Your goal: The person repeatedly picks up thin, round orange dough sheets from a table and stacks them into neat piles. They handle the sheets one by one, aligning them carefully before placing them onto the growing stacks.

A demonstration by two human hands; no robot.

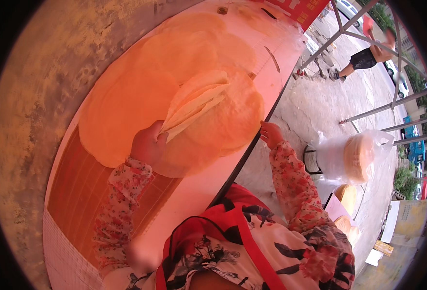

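Observation:
Large, thin round flatbreads [121, 101] overlap across the table in front of me. My left hand [149, 143] is closed on the near end of a folded flatbread [194, 104], whose layers fan up toward the far side. Under that fold lies another round flatbread [242, 108], reaching almost to the table's right edge. At its right rim is my right hand [270, 134], fingers curled and thumb side against the bread's edge; how much of the edge they pinch is hard to see. Both sleeves are floral.
A brown wooden board [88, 188] lies partly under the breads on the pale table [184, 208]. To the right, a plastic-wrapped stack of flatbreads [358, 157] rests on a stool. Metal frame poles [368, 113] stand beyond, and a person in dark shorts [363, 59] is farther off.

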